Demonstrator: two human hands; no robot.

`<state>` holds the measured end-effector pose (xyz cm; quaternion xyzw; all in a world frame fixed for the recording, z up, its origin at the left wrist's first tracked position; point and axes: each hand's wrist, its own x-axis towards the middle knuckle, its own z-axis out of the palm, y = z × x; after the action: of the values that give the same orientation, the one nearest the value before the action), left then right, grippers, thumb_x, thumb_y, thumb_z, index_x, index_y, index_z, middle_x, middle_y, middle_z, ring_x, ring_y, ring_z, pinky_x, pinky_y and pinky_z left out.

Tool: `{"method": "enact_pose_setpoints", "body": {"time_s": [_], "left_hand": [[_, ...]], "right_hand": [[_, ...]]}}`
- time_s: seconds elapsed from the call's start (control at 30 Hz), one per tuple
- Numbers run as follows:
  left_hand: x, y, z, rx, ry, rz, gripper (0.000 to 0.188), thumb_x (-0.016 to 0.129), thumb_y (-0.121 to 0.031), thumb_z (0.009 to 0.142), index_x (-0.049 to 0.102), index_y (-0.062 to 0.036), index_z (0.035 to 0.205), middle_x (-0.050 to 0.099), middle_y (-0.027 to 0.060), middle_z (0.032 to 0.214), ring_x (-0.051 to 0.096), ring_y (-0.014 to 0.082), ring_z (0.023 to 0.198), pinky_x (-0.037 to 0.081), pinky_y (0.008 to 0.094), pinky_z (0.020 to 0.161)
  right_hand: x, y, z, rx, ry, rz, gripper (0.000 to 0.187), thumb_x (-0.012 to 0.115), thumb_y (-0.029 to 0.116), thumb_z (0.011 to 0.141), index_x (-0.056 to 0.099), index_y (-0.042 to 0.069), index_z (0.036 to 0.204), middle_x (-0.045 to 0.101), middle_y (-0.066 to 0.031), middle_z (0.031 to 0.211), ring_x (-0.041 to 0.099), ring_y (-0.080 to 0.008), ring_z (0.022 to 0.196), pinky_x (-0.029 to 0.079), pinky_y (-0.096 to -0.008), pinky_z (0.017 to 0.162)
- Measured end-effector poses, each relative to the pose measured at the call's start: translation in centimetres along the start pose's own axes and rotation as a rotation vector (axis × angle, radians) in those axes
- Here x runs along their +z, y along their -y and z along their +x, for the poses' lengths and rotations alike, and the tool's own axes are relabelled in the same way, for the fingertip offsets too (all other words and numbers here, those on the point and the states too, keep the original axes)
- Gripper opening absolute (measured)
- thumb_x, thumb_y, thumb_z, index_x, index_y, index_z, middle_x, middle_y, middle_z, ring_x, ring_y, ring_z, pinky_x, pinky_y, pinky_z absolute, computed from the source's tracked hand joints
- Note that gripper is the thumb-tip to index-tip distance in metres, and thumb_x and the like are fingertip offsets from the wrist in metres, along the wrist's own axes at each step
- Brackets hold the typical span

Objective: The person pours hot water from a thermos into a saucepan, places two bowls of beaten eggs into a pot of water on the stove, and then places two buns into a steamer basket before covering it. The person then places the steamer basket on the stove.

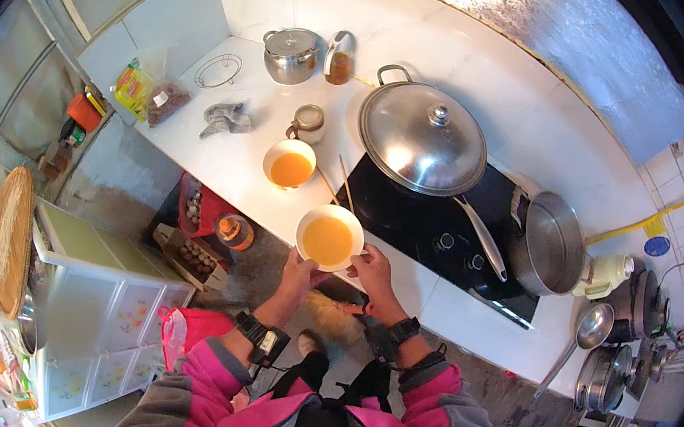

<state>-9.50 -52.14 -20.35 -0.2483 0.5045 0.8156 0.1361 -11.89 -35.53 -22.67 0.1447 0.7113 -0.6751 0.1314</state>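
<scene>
A white bowl of yellow-orange liquid is held over the front edge of the white counter. My left hand grips its near left rim, thumb on the edge. On the near right side, my right hand closes on the same bowl; its underside is hidden. Just behind it on the counter stands a second white bowl with similar orange liquid. A pair of chopsticks lies between that bowl and the black cooktop.
A lidded wok covers the cooktop's left side, its long handle toward me. To the right stand a deep pan and a ladle. Behind the bowls are a jar, a grey cloth and a lidded pot.
</scene>
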Motion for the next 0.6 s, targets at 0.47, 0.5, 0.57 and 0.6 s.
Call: {"method": "enact_pose_setpoints", "body": {"time_s": [0.47, 0.5, 0.57, 0.6], "left_hand": [[12.7, -4.4, -9.3, -0.089, 0.309, 0.079, 0.054, 0.049, -0.004, 0.084, 0.025, -0.0041, 0.132, 0.048, 0.0185, 0.119, 0.059, 0.0301, 0.100, 0.052, 0.0378, 0.085], [14.1, -4.4, -9.5, -0.094, 0.324, 0.083, 0.054, 0.049, -0.005, 0.084, 0.025, -0.0047, 0.132, 0.048, 0.0192, 0.118, 0.059, 0.0299, 0.099, 0.053, 0.0366, 0.085], [16.7, -4.3, -10.1, -0.097, 0.378, 0.057, 0.055, 0.050, -0.005, 0.084, 0.024, -0.0044, 0.133, 0.048, 0.0196, 0.118, 0.058, 0.0310, 0.101, 0.052, 0.0375, 0.086], [18.1, -4.0, -10.5, -0.117, 0.377, 0.059, 0.056, 0.050, -0.005, 0.084, 0.024, -0.0043, 0.133, 0.047, 0.0198, 0.118, 0.058, 0.0315, 0.101, 0.052, 0.0380, 0.086]], "right_hand": [[-11.5, 8.4, -9.3, -0.137, -0.230, 0.145, 0.022, 0.057, 0.005, 0.078, 0.053, -0.007, 0.096, 0.063, -0.0133, 0.077, 0.062, -0.0167, 0.058, 0.051, -0.0272, 0.051], [-12.8, 8.9, -9.7, -0.147, -0.243, 0.166, 0.022, 0.058, 0.005, 0.078, 0.053, -0.007, 0.096, 0.063, -0.0135, 0.077, 0.062, -0.0167, 0.058, 0.051, -0.0270, 0.051], [-15.3, 9.8, -10.6, -0.159, -0.257, 0.219, 0.021, 0.058, 0.004, 0.078, 0.053, -0.006, 0.095, 0.063, -0.0129, 0.076, 0.062, -0.0161, 0.057, 0.051, -0.0263, 0.050], [-16.6, 10.2, -11.1, -0.162, -0.267, 0.244, 0.020, 0.058, 0.004, 0.078, 0.053, -0.006, 0.095, 0.063, -0.0128, 0.076, 0.062, -0.0159, 0.057, 0.051, -0.0262, 0.050]]}}
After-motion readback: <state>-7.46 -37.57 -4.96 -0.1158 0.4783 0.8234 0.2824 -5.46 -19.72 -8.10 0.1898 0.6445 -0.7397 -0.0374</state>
